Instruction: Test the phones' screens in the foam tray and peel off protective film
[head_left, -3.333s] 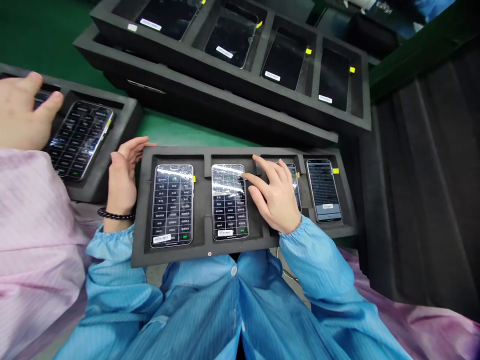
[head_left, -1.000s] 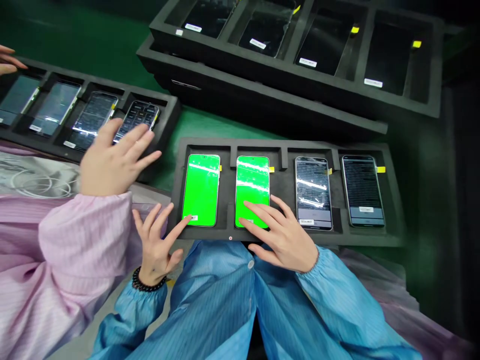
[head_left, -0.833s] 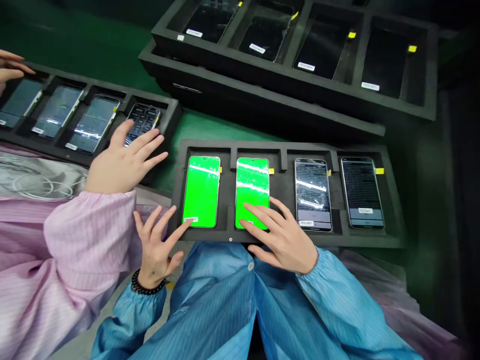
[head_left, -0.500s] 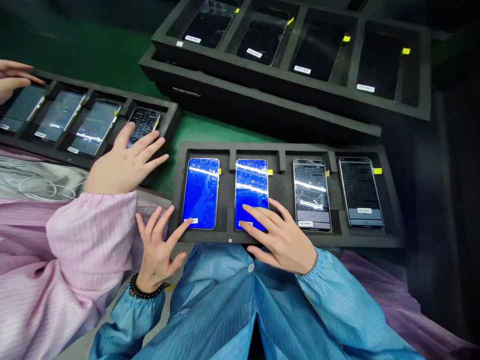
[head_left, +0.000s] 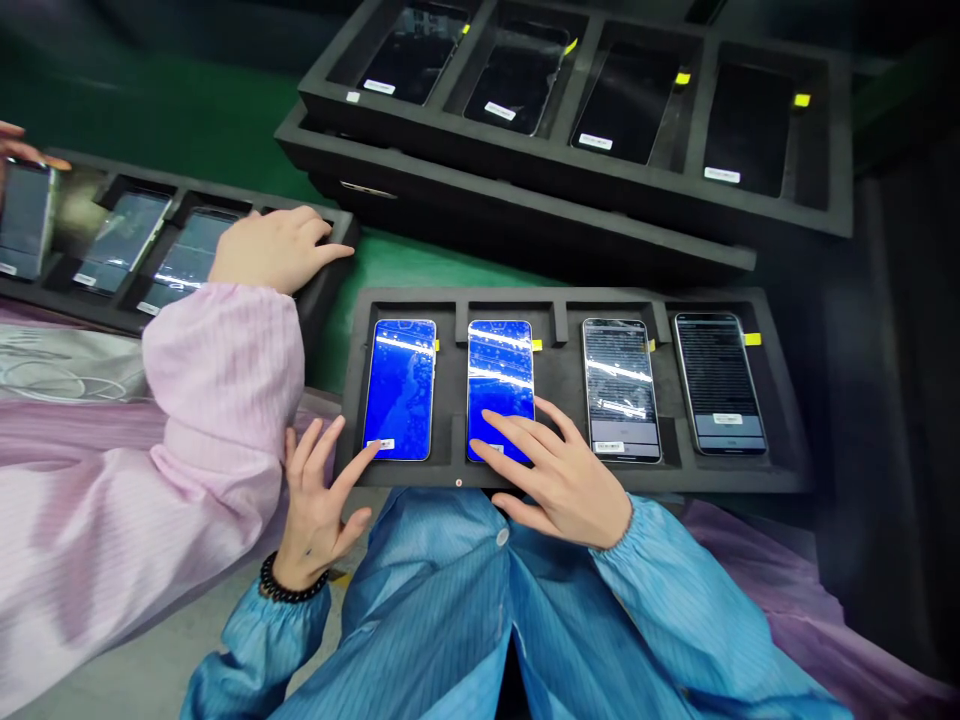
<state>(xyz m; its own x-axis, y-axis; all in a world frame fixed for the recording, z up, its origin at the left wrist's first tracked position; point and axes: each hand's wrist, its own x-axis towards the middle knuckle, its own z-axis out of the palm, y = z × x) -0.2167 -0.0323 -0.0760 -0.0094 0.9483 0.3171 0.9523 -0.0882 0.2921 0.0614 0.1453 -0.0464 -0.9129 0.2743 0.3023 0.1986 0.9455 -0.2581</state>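
Observation:
In front of me lies a black foam tray with several phones in its compartments. The leftmost phone has a plain blue screen; the index finger of my left hand reaches its lower left corner by a white label, fingers spread. Over the lower half of the second blue-screened phone is my right hand, fingers outstretched, the fingertips at its screen and label. To the right, a third phone and a fourth phone show dark screens of text above grey bars. Neither hand grips anything.
Behind stand stacked black foam trays holding dark-screened phones with yellow tabs. At left, a co-worker's pink sleeve and hand are over another phone tray. A white cable lies near it.
My hands hold nearly the same pose on the two blue phones. The co-worker's near hand has moved over the end of their tray, and their far hand has shifted left with a phone now tilted there.

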